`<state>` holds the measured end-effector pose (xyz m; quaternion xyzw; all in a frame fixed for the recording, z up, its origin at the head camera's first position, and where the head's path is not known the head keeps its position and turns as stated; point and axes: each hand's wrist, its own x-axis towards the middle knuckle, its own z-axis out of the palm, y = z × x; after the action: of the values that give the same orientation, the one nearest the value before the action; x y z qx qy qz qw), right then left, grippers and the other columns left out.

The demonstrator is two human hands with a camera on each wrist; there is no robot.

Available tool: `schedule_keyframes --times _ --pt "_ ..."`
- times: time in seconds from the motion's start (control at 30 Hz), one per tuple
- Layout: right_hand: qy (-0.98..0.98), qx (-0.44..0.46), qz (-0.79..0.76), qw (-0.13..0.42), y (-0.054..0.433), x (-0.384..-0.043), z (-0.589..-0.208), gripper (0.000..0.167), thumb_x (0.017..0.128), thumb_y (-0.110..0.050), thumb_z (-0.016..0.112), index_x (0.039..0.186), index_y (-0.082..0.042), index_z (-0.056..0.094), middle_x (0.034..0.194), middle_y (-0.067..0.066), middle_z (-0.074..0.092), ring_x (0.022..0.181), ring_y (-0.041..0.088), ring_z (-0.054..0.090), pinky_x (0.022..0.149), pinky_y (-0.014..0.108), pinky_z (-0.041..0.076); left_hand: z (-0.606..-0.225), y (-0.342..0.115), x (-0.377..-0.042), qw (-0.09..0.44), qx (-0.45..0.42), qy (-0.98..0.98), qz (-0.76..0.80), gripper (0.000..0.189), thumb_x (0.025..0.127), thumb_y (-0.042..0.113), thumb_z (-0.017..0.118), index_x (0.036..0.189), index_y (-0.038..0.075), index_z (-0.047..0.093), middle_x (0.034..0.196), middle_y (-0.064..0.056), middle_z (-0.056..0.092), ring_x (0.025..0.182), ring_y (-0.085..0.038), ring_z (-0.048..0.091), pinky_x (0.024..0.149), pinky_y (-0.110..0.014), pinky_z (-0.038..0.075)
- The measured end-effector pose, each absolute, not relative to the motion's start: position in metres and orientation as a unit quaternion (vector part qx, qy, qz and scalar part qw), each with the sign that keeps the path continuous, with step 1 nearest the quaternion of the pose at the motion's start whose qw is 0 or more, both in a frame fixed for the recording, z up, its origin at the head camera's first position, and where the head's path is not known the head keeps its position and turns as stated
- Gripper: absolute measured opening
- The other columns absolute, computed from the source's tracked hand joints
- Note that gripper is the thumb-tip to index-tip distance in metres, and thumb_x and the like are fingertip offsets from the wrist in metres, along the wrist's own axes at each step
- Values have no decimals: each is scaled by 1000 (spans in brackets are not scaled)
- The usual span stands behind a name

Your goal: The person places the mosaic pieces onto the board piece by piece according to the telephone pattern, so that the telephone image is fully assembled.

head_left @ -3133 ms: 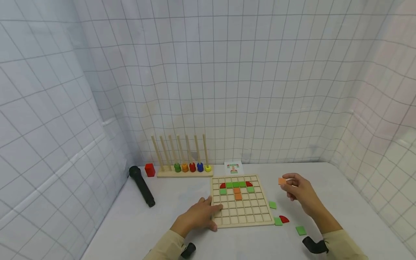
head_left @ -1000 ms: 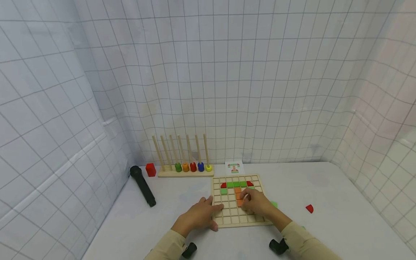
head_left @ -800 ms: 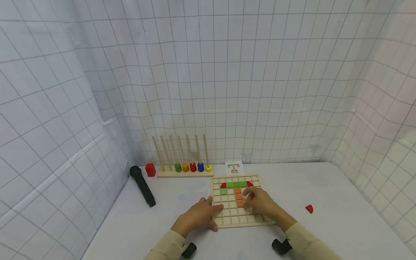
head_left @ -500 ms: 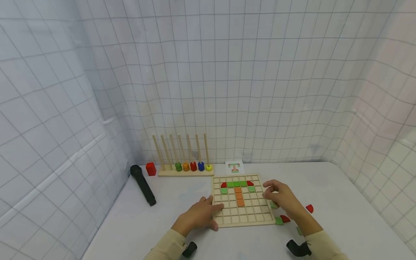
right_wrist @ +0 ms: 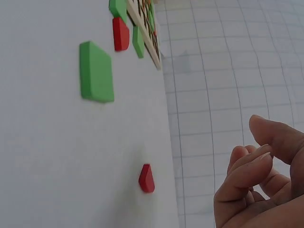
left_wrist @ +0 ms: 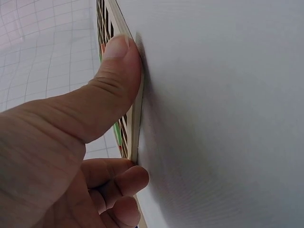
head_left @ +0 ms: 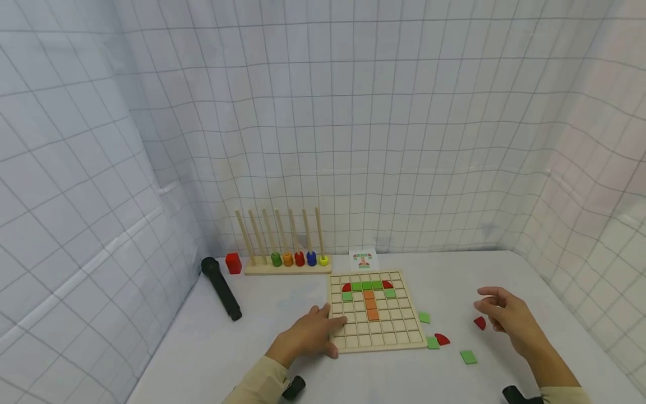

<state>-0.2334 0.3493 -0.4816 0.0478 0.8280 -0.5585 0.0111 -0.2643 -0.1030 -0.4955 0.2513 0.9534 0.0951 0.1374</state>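
My left hand [head_left: 312, 332] rests at the left edge of a wooden grid board [head_left: 353, 343], its index finger lying over the squares; in the left wrist view, the thumb [left_wrist: 118, 71] presses along the board's side. Set in the board are green tiles [head_left: 367, 285], red quarter-round tiles [head_left: 387, 284] and a column of orange tiles [head_left: 371, 304]. My right hand [head_left: 512, 320] hovers on the right, fingers loosely bent, holding nothing. Close by it on the table is a red quarter-round tile [head_left: 480, 323], apart from the fingers in the right wrist view.
Loose green tiles [head_left: 468, 357] and another red quarter-round tile [head_left: 442, 339] lie right of the board. Behind it is a pattern card [head_left: 363, 260]. A peg abacus [head_left: 287, 270], a red block [head_left: 233, 263] and a black microphone [head_left: 221, 289] stand or lie at left back.
My right hand brought an orange tile to the board, where it now sits below the other orange ones. The hand then moved away right. My left hand has stayed put.
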Motion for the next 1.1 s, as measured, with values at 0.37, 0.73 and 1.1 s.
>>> schedule_keyframes --times 0.37,0.73,1.1 --pt "838 102 -531 73 381 -220 -503 68 97 -28 71 148 5 40 94 -5 57 75 12 51 64 29 46 -499 -105 -265 142 248 953 101 81 72 47 85 147 35 56 158 -20 41 141 -37 42 107 -51 44" --pt "862 83 -494 74 375 -224 -515 66 94 -24 73 144 9 45 99 1 61 69 13 51 61 28 46 -502 -106 -268 137 259 951 101 81 74 48 84 148 36 54 159 -20 40 141 -37 42 107 -50 44" --pt "928 49 -367 30 364 -230 -520 53 87 -28 79 125 4 62 94 6 58 80 17 52 64 28 44 -500 -104 -267 145 246 952 108 81 74 48 85 148 37 54 160 -18 39 142 -36 40 107 -51 44"
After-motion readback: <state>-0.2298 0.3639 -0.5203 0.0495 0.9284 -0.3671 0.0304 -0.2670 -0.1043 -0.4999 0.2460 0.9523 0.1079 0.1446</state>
